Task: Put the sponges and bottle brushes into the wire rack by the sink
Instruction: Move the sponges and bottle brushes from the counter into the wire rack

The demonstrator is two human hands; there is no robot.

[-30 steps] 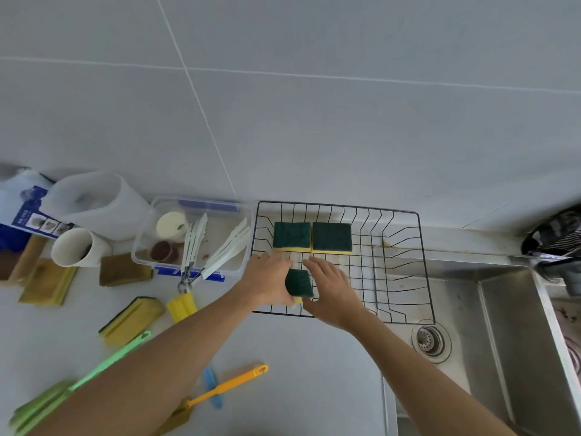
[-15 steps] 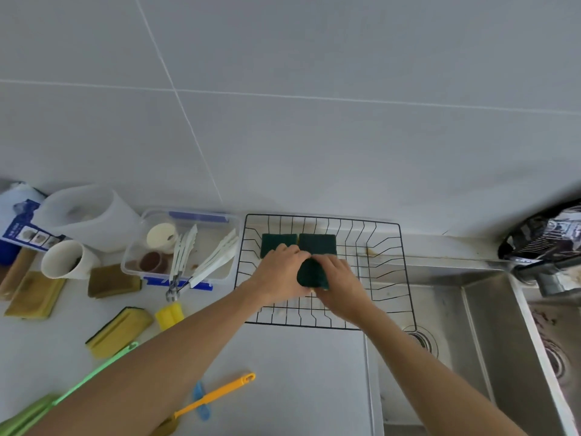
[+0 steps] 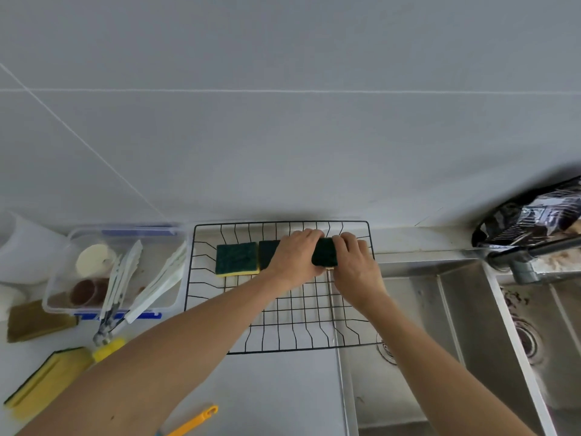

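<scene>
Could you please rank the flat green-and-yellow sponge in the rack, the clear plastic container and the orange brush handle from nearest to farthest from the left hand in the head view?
From the left hand:
1. Flat green-and-yellow sponge, just to its left in the black wire rack.
2. Clear plastic container, farther left on the counter.
3. Orange brush handle, at the bottom edge.

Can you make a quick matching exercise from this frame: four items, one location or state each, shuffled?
Items:
1. third sponge
2. leftmost sponge
3. orange brush handle
4. white tongs

Places/states:
A. lying in the clear plastic container
B. flat in the wire rack, no hand on it
C. gripped between the left hand and right hand over the rack
D. on the countertop, near the bottom edge of the view

Pairs: 1-C, 2-B, 3-D, 4-A
</scene>
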